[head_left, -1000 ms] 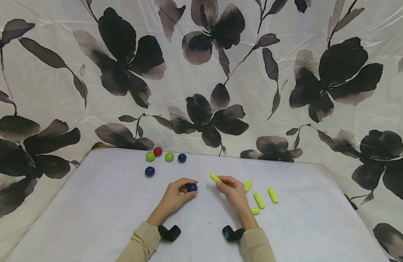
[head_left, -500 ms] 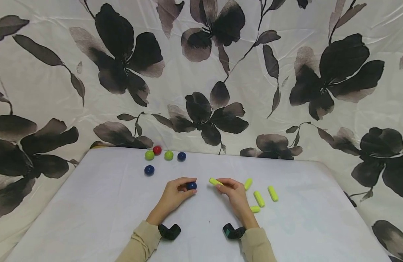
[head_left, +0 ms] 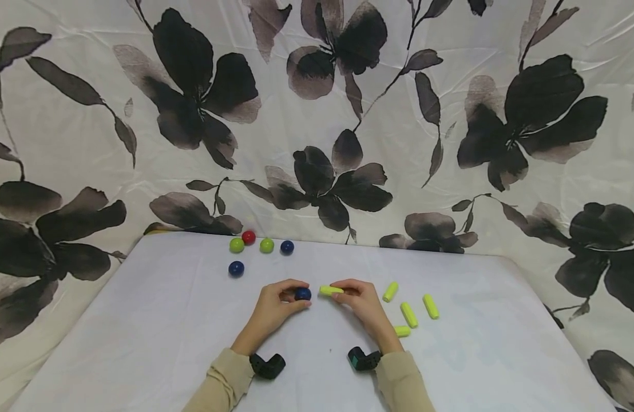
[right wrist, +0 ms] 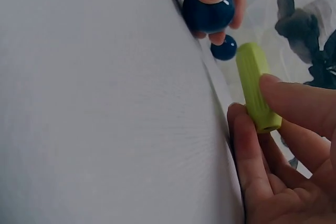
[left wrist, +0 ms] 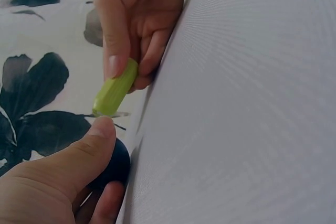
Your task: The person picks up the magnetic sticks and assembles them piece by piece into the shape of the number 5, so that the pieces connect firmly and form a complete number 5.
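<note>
My left hand grips a dark blue ball between thumb and fingers, close over the white table. In the right wrist view the ball shows glossy, with the thumb across its near side. My right hand pinches a ribbed yellow-green stick near one end. The stick's free end points left at the ball, a small gap apart in the head view. Seen from the right wrist, the stick lies between thumb and fingers, a small hole in its near end.
On the white table, two green balls, a red ball and two more blue balls lie at the back left. Several more yellow-green sticks lie right of my right hand. A flowered cloth hangs behind.
My right hand has moved a little left, and its stick has swung from slanting to nearly level, with its end closer to the blue ball. The left hand stays about where it was.
</note>
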{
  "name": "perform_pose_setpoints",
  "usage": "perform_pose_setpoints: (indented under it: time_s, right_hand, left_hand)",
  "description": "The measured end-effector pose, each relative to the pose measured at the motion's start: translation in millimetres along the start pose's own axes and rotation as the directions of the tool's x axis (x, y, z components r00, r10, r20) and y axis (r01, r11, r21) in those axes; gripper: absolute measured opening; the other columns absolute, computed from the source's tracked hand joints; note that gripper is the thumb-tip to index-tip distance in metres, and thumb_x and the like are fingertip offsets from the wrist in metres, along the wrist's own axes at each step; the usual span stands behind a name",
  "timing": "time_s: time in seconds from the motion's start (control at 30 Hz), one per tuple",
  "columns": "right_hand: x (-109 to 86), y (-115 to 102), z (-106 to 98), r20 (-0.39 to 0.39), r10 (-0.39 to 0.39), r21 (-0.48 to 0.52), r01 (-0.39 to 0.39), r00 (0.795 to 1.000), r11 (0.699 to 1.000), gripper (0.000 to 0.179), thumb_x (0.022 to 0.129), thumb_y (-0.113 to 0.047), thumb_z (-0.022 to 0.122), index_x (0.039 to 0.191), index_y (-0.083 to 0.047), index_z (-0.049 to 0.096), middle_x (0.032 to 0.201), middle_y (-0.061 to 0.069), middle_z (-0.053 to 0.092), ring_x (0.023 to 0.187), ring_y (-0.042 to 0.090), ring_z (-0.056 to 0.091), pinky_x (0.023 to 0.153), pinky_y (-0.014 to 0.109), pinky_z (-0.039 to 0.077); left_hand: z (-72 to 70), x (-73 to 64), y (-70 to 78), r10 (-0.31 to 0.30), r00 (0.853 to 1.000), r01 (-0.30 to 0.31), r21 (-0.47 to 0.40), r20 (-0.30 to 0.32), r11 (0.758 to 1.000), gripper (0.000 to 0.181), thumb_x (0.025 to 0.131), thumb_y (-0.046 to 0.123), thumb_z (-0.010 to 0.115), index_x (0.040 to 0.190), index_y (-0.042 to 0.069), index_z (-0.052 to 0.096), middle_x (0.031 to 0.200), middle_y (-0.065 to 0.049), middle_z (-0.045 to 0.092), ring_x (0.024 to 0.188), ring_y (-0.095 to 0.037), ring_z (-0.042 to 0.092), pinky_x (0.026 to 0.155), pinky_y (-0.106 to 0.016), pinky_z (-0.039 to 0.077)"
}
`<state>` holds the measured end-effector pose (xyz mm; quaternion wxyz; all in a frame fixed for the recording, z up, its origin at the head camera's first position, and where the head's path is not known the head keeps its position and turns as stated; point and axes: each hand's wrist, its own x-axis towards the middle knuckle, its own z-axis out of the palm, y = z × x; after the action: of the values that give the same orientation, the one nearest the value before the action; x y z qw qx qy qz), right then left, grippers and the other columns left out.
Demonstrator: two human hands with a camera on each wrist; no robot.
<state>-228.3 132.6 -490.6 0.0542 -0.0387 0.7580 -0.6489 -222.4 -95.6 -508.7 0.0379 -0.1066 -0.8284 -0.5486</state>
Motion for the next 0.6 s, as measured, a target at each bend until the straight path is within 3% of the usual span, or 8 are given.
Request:
perform_pose_setpoints:
  time_s: [0.43,0.6]
  right_hand:
    - [-1.9,8,10,0.007,-0.091,-0.113,0.091,0.996,0.989,0.02,0.087,-0.007,0.076,0.106,-0.007,0.076,0.106,0.006,0.069,0.096,0.016,0.064,0.081,0.022,0.05]
    - [-1.4,8,12,0.015,-0.097,-0.094,0.098,0.995,0.991,0.02,0.086,-0.007,0.077,0.107,-0.007,0.076,0.106,0.007,0.069,0.095,0.016,0.065,0.081,0.022,0.051]
  left_hand:
    - [-0.8,-1.4,3.6,-0.001,1.0,0.001,-0.009,0.002,1.0,0.035,0.078,0.014,0.086,0.11,0.018,0.074,0.105,0.0,0.072,0.075,-0.012,0.063,0.069,-0.023,0.052]
    - [-0.4,-1.5,4.4,0.009,1.0,-0.009,-0.012,0.005,1.0,0.035,0.078,0.012,0.085,0.11,0.018,0.074,0.104,0.0,0.072,0.073,-0.012,0.062,0.067,-0.023,0.051]
